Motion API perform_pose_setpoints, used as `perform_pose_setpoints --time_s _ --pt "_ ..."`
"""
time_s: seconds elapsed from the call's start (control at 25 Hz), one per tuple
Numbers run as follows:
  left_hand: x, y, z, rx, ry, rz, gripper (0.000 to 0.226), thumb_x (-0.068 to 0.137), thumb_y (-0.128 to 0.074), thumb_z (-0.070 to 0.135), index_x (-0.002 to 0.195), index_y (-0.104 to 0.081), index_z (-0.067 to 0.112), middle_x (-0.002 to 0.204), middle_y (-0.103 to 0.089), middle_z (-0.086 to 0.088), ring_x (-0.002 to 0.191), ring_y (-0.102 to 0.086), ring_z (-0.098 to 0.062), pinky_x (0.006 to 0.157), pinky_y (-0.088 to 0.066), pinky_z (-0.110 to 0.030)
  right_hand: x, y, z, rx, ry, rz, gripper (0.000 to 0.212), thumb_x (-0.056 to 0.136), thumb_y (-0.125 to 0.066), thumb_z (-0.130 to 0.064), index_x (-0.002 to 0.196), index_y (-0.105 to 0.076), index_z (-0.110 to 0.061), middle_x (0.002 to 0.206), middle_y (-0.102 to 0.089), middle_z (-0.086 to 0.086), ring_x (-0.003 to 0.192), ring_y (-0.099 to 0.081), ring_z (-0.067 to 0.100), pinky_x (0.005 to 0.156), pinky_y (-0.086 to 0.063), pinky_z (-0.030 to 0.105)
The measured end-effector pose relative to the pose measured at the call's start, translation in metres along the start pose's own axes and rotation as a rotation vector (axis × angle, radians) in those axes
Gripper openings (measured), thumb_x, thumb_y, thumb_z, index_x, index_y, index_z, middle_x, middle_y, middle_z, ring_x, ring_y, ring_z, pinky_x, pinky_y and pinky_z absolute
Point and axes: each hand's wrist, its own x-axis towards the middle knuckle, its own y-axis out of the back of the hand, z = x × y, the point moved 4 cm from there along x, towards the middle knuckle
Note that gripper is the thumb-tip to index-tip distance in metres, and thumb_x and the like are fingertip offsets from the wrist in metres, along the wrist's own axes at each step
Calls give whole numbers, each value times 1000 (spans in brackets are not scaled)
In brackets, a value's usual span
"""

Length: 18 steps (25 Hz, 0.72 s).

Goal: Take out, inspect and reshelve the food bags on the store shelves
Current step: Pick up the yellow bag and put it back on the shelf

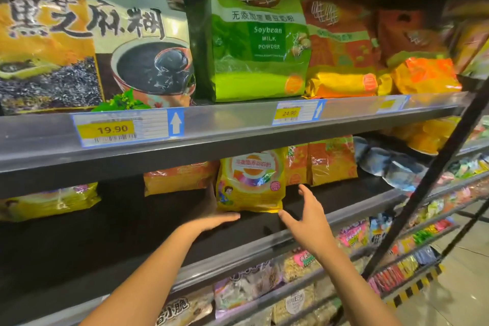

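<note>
A yellow bag (251, 182) stands upright on the dark shelf (344, 193); the left hand (214, 216) touches its lower left side. The right hand (304, 219) hovers just beside it, fingers spread.

- Bright overhead store light falls on the upper shelf's front edge (238, 119), which shows a pale sheen
- Glare streaks the glossy sesame bag (79, 42) and the green soybean bag (256, 34)
- The middle shelf (119, 225) lies in deep shadow at its back
- Motion blur smears the top right corner and the price tags (296, 113)
- Wide-angle distortion bends the shelf edges toward the frame's sides
</note>
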Motion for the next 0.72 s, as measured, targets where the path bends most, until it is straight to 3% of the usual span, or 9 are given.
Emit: perform_pose_setpoints --time_s 0.12,0.16,0.24,0.28,0.4,0.44,0.52,0.64,0.72 --pt "-12 -12 2 -46 25 -39 127 85 -84 40 165 13 23 159 -49 -7 142 -50 -24 114 -39 -38 26 4 10 84 -25 -92 93 91 -75 -44 161 -23 -15 164 -37 3 151 -36 23 117 -37 41" --pt "-18 -17 1 -17 41 -59 117 86 -82 42 167 0 21 155 -53 -5 140 -52 -22 110 -40 -34 34 5 13 103 -29 -125 89 91 -75 -44 158 -26 -13 161 -41 4 148 -40 24 114 -40 40" --pt "-29 -28 2 56 80 -120 80 89 -77 47 156 -46 18 153 -54 -2 147 -43 -20 108 -35 -26 49 5 20 110 -31 -190 81 90 -74 -49 151 -34 -13 154 -48 6 142 -48 27 108 -45 41" --pt "-33 -35 3 43 80 -131 73 89 -77 48 150 -55 15 150 -57 -3 149 -42 -19 109 -33 -24 55 6 25 105 -37 -220 78 90 -74 -51 147 -38 -13 149 -51 7 138 -51 27 104 -47 41" --pt "-42 -47 8 -28 66 3 95 85 -83 44 160 -32 16 109 -72 4 108 -67 -11 87 -45 -21 74 7 37 62 -45 -292 64 89 -73 -54 126 -48 -8 118 -59 9 107 -59 26 87 -49 40" --pt "-45 -48 10 -22 75 78 94 83 -84 45 159 -32 21 107 -66 7 102 -64 -8 81 -45 -20 79 7 40 50 -54 -328 62 88 -73 -55 117 -47 -6 106 -58 8 92 -57 22 78 -49 38" --pt "-47 -52 13 -42 125 176 92 78 -87 49 153 -39 23 116 -59 9 109 -59 -9 87 -47 -23 86 6 42 14 -65 -427 59 88 -75 -53 109 -42 -8 88 -47 -2 74 -45 9 62 -39 27" --pt "-40 -61 18 -86 206 259 89 68 -90 59 135 -48 18 118 -71 4 108 -68 -13 96 -57 -38 93 3 45 -86 -8 -570 60 85 -81 -47 111 -43 -10 85 -48 -3 74 -49 9 60 -39 26" --pt "-40 -66 28 -45 251 347 76 68 -88 61 119 -50 18 113 -71 -1 103 -69 -18 91 -59 -42 98 0 48 -106 54 -627 71 79 -86 -47 124 -45 -11 98 -59 3 92 -61 18 71 -47 30"
